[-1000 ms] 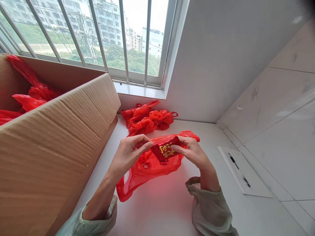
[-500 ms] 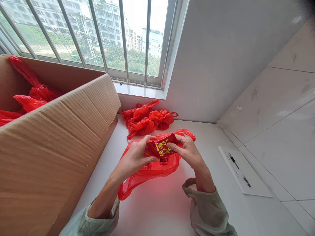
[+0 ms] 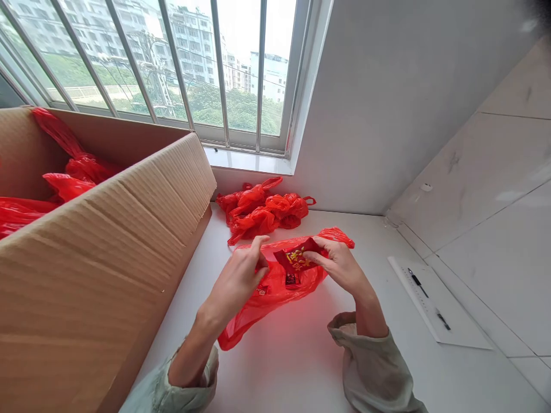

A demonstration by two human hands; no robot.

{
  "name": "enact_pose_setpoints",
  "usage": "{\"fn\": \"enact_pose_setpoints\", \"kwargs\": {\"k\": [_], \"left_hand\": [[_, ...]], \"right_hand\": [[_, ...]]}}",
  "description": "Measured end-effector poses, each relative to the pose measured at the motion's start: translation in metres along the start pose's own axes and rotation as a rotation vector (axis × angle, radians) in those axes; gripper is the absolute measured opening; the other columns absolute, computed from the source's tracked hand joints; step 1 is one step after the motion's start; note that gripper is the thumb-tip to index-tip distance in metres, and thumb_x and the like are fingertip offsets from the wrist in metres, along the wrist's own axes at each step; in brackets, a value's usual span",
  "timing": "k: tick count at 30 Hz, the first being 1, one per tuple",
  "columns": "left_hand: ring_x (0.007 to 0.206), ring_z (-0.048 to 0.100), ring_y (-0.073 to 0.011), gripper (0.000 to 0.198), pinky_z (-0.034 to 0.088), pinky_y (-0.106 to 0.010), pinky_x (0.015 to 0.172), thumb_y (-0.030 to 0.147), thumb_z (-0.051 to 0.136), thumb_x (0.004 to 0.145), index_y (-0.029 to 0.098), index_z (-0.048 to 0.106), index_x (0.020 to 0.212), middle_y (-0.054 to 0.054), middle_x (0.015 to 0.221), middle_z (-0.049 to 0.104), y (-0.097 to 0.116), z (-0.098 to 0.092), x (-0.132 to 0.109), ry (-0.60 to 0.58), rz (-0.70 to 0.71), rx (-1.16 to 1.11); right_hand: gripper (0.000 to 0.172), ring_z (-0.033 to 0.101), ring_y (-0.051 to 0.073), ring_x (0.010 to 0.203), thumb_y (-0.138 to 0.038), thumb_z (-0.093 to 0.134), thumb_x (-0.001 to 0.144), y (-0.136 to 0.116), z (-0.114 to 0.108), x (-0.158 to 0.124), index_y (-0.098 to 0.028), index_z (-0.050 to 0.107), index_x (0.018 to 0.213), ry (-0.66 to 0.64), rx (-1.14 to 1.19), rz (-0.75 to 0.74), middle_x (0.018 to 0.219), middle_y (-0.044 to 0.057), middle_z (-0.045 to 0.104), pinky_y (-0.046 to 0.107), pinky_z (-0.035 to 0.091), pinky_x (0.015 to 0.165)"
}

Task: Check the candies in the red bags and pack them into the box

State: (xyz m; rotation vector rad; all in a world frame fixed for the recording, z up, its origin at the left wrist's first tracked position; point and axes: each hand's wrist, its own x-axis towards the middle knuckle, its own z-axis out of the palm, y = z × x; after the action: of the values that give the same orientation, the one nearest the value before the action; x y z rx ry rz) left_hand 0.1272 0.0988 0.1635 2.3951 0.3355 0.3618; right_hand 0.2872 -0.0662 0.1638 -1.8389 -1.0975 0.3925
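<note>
A small dark red packet with yellow characters (image 3: 296, 258) is pinched between the thumb and fingers of my right hand (image 3: 340, 264). It is tilted over the mouth of a spread red plastic bag (image 3: 275, 301) on the white table. My left hand (image 3: 239, 275) is at the bag's left side, its index finger raised and apart from the thumb, off the packet. Some of its fingers are hidden, and whether they touch the bag is unclear. Inside the bag lie a small dark packet (image 3: 292, 280) and a small red piece with a pale pattern (image 3: 262, 291).
Several knotted red plastic bags (image 3: 262, 209) lie by the wall under a barred window (image 3: 241, 74). A large cardboard box (image 3: 116, 246) holding more red bags (image 3: 86, 167) stands at left. On the right, a pen (image 3: 417, 281) lies on a white sheet (image 3: 458, 312).
My left hand has let go of the packet and drawn slightly away from it. The packet, now in my right hand alone, is tipped a little differently. The whole view has shifted slightly.
</note>
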Motion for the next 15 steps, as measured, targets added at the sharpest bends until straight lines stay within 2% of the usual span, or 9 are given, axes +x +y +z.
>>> {"fn": "enact_pose_setpoints", "kwargs": {"k": [3,7,9,11,13,15], "left_hand": [[0.084,0.057,-0.0218,0.027,0.044,-0.035,0.075,0.010,0.052,0.087,0.020,0.056,0.112,-0.002,0.088,0.062,0.005,-0.008,-0.002,0.133,0.012,0.147],[0.108,0.048,-0.0281,0.016,0.046,-0.039,0.087,0.007,0.061,0.084,0.019,0.064,0.094,-0.007,0.102,0.062,0.005,-0.013,0.000,0.195,0.094,0.233],[0.119,0.041,-0.0311,0.014,0.046,-0.043,0.092,0.007,0.062,0.083,0.020,0.066,0.086,-0.009,0.114,0.059,0.002,-0.011,0.000,0.171,0.128,0.280],[0.125,0.037,-0.0321,0.013,0.045,-0.046,0.097,0.010,0.060,0.086,0.020,0.067,0.082,-0.010,0.123,0.054,-0.002,-0.009,0.000,0.115,0.148,0.308],[0.128,0.037,-0.0317,0.015,0.044,-0.047,0.099,0.014,0.057,0.088,0.020,0.067,0.079,-0.010,0.127,0.050,-0.007,-0.007,-0.001,0.042,0.140,0.320],[0.127,0.040,-0.0305,0.014,0.046,-0.045,0.098,0.015,0.055,0.088,0.020,0.065,0.080,-0.010,0.127,0.050,-0.011,-0.007,-0.004,-0.020,0.110,0.323]], "right_hand": [[0.012,0.058,0.018,0.075,-0.026,0.057,0.086,-0.001,0.000,-0.005,-0.023,0.066,0.079,-0.094,-0.091,0.000,0.078,0.000,0.066,0.030,0.045,0.069],[0.015,0.056,0.015,0.068,-0.016,0.054,0.082,-0.006,0.014,-0.008,-0.022,0.064,0.073,-0.202,-0.216,0.002,0.073,-0.002,0.065,0.027,0.040,0.061],[0.019,0.054,0.014,0.064,-0.013,0.052,0.083,-0.008,0.027,-0.006,-0.022,0.062,0.070,-0.246,-0.327,-0.013,0.070,-0.002,0.063,0.026,0.038,0.059],[0.018,0.057,0.014,0.068,-0.012,0.053,0.085,-0.007,0.038,-0.001,-0.021,0.064,0.076,-0.242,-0.458,-0.017,0.075,-0.001,0.064,0.026,0.040,0.062],[0.015,0.062,0.018,0.080,-0.014,0.054,0.088,-0.004,0.046,0.004,-0.020,0.067,0.091,-0.201,-0.548,0.003,0.091,0.004,0.066,0.028,0.043,0.068],[0.022,0.063,0.021,0.093,-0.014,0.053,0.090,-0.001,0.049,0.007,-0.020,0.065,0.107,-0.148,-0.575,0.016,0.108,0.008,0.064,0.030,0.045,0.073]]}}
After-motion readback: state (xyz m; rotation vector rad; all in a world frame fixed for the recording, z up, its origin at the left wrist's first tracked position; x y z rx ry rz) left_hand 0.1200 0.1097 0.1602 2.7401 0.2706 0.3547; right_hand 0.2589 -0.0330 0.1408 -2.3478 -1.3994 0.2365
